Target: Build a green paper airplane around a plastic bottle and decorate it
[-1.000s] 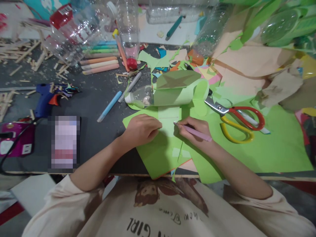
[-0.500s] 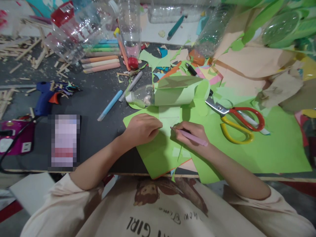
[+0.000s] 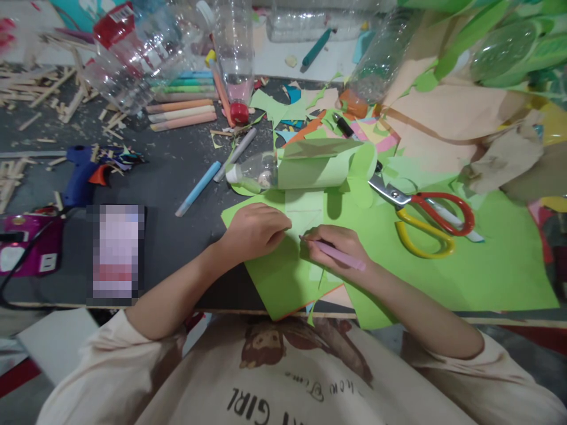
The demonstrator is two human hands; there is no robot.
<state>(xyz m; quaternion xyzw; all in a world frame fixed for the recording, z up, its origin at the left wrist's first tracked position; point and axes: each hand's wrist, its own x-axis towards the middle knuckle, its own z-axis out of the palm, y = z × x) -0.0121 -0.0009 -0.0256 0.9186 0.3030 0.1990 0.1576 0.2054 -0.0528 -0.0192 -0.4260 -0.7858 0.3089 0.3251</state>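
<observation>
L hand (image 3: 254,231), grip curled shut, pins green paper (image 3: 283,277) to worktop (image 3: 177,177); R hand (image 3: 334,248) pinches pink pen (image 3: 339,255), tip on sheet, so line could skew if paper slips.

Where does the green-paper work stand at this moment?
Done: a small plastic bottle lies wrapped in pale green paper. In hand: the right hand holds a lilac pen tip to the green sheet, which the left hand pins flat. Left: that sheet looks not yet cut; the scissors lie untouched to the right.
</observation>
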